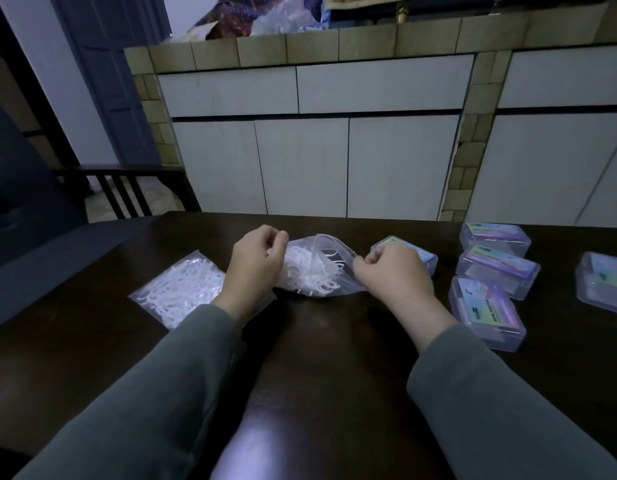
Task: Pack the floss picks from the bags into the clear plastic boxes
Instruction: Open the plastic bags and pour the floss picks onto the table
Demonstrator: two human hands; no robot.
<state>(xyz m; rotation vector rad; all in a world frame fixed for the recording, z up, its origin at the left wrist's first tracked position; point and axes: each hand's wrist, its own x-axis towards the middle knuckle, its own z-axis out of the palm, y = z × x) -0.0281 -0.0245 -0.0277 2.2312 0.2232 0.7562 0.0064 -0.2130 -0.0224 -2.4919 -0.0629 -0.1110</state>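
Observation:
A clear plastic bag (314, 268) full of white floss picks lies on the dark table (320, 341) between my hands, its mouth pulled open. My left hand (255, 265) pinches the bag's left edge, and my right hand (393, 271) pinches its right edge. A second bag of floss picks (182, 289) lies flat to the left, partly under my left wrist. Several clear plastic boxes with coloured labels sit at the right: one (421, 254) behind my right hand, one (487, 311) near my right wrist, others (497, 268) behind it.
More clear boxes stand at the far right, one by the back edge (494, 235), one at the frame's edge (604, 282). White cabinet doors (300, 168) rise behind the table. A dark wooden chair (127, 188) stands at the back left.

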